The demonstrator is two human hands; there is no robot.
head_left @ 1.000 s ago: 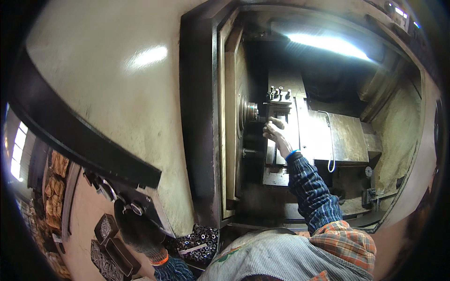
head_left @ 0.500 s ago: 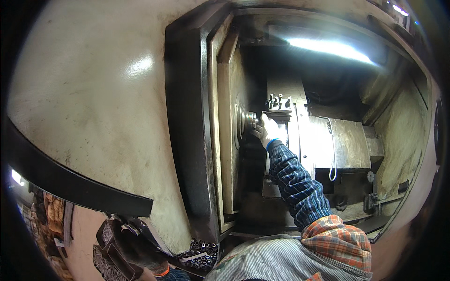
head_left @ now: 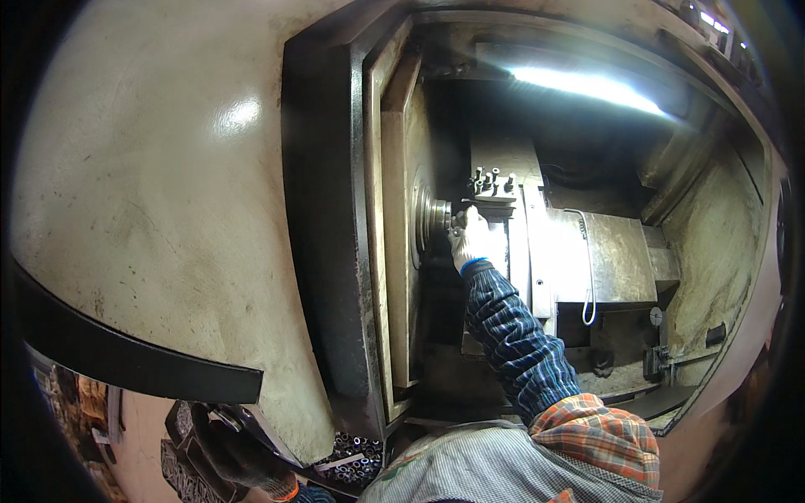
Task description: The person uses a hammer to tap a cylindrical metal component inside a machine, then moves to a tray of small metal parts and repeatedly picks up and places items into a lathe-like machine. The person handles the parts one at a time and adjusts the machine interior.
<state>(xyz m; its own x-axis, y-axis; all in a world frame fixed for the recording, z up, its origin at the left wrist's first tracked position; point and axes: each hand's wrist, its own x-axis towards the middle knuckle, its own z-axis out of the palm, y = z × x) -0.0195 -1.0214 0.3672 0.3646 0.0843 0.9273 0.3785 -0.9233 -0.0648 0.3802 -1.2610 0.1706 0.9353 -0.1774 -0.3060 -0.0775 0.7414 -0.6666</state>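
Observation:
Inside a lathe, my right hand (head_left: 468,238), in a white glove with a blue cuff, is at the round metal collet chuck (head_left: 438,215). Its fingers are closed together at the chuck's front end; whatever they hold is too small to make out. Just beyond the hand stands a tool holder (head_left: 495,191) with several upright bolts. Low at the left, my left hand (head_left: 243,459) wears a dark glove with an orange cuff. It is over dark bins (head_left: 186,465) holding thin metal pieces, beside a shiny metal part on the machine's edge; shadow hides its finger position.
A bright lamp (head_left: 587,88) lights the machine's interior. The black door edge (head_left: 327,218) stands left of the chuck. A white looped hose (head_left: 589,285) hangs over the metal cover at the right. Several small metal rings (head_left: 356,457) lie in a tray below.
My right hand has turned more upright, its wrist shifting left and down while the fingers stay at the chuck. My left hand has shifted slightly over the bins. The whole view has moved a little.

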